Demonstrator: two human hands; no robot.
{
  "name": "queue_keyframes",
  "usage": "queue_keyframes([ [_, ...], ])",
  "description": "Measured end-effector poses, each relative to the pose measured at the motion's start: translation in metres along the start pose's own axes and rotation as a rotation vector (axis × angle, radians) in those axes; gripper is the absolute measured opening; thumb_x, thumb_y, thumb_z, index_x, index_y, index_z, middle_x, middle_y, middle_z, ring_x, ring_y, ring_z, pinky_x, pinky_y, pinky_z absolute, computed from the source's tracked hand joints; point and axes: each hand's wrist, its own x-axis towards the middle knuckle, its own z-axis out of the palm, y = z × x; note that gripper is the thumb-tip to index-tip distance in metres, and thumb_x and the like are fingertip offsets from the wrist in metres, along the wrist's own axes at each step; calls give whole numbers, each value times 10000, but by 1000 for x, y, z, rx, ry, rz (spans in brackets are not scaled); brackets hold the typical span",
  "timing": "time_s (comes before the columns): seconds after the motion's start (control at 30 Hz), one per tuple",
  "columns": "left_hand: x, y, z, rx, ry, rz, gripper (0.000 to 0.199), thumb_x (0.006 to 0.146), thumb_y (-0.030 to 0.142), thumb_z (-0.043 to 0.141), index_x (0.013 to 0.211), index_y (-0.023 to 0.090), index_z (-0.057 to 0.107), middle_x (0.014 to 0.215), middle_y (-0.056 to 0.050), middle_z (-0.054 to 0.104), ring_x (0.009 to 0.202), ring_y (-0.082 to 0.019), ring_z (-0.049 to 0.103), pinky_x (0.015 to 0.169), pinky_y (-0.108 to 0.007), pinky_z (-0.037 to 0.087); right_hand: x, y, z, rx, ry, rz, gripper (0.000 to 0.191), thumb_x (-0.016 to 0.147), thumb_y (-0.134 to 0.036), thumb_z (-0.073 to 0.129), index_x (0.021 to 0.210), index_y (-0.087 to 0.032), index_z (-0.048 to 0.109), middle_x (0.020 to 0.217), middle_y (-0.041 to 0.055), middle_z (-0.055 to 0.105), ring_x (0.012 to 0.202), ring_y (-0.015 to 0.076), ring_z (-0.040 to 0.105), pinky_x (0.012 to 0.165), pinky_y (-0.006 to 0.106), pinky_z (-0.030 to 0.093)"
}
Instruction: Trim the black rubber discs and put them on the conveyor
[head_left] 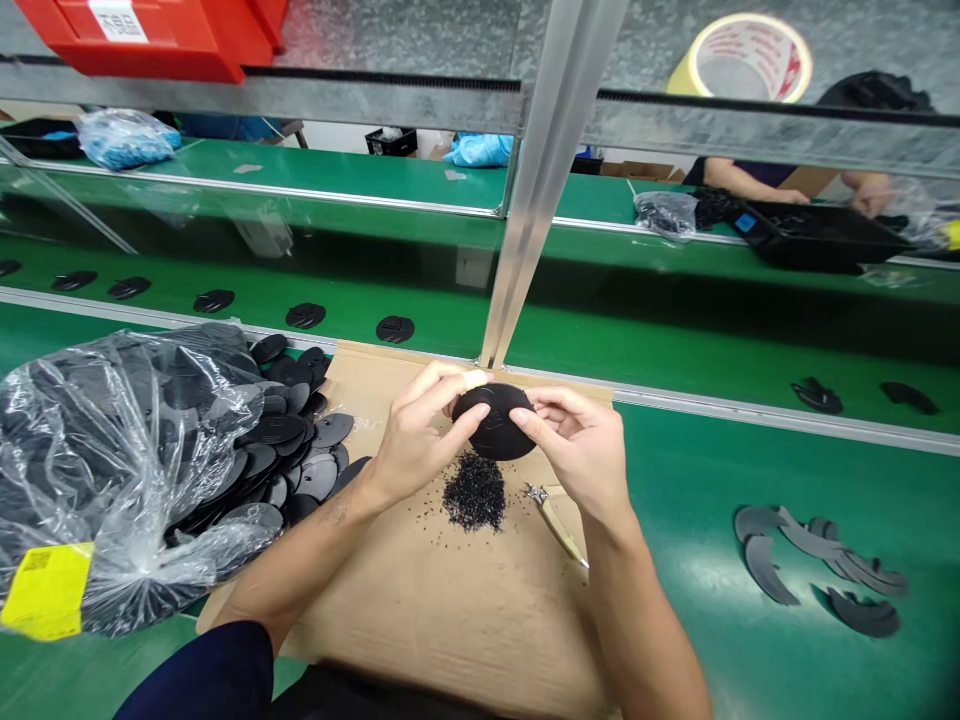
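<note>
The left hand (416, 445) and right hand (576, 450) together pinch a black disc (493, 422) between fingers and thumbs.

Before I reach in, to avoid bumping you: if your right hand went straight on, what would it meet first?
The black disc that the right hand is touching; the left hand lies just beyond it.

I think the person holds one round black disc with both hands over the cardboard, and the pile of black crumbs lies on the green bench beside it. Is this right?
No: the pile of black crumbs lies on the cardboard sheet, not beside it, in the head view. The round black disc is right.
</note>
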Motion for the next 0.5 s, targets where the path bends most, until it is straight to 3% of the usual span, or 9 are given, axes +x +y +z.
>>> queue_keyframes([
  [0.27,-2,0,1,55,7,23,220,973,249,640,1171,188,713,933,-44,670,771,-133,568,718,-280,542,-2,-3,0,-62,12,-45,137,751,-316,828,850,-230,789,815,21,776,674,149,680,665,311,615],
  [0.5,-3,-1,0,28,7,39,229,959,228,663,1179,186,709,994,-61,703,826,-140,598,756,-289,559,-4,-7,1,-104,18,-99,78,783,-282,801,849,-241,792,812,11,774,684,148,686,672,308,610],
])
